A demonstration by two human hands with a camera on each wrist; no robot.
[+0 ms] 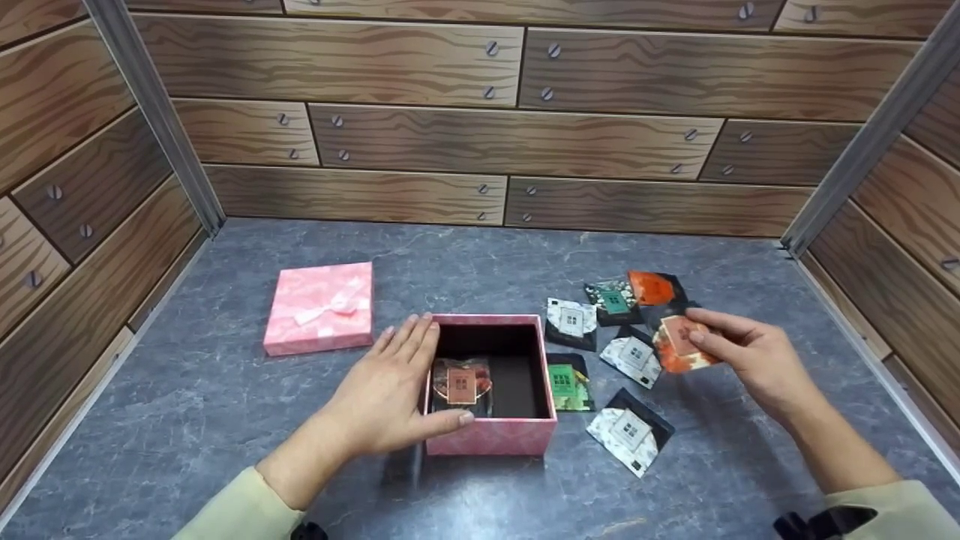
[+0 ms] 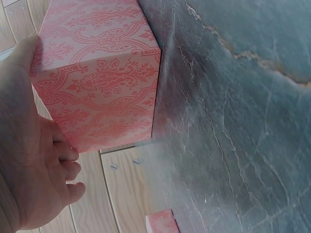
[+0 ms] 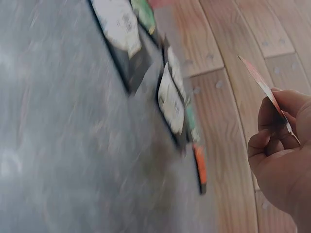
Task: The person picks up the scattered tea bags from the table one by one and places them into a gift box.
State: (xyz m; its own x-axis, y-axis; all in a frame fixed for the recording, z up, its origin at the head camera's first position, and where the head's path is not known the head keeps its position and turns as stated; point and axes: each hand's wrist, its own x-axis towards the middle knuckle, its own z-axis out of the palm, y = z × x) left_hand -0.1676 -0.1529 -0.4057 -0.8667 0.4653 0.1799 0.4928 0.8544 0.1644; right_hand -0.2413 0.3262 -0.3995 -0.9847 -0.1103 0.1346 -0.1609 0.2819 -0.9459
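In the head view an uncovered pink box (image 1: 491, 436) with a dark inside stands at the middle. My left hand (image 1: 386, 390) rests along its left rim with fingers extended, the thumb over the front edge. Inside the box, on the left, lies a sachet with a reddish-brown label (image 1: 460, 384). My right hand (image 1: 757, 360) pinches an orange sachet (image 1: 681, 345) between thumb and fingers, above the table to the right of the box. The right wrist view shows this sachet (image 3: 262, 85) edge-on. The patterned box side (image 2: 107, 92) fills part of the left wrist view.
Right of the box lie several sachets: a green one (image 1: 568, 382), white ones such as the front one (image 1: 630, 431), a dark green-labelled one (image 1: 613, 301) and an orange one (image 1: 654, 288). A pink lid with a bow (image 1: 322, 307) lies back left. Wood-patterned walls (image 1: 420, 142) surround the table.
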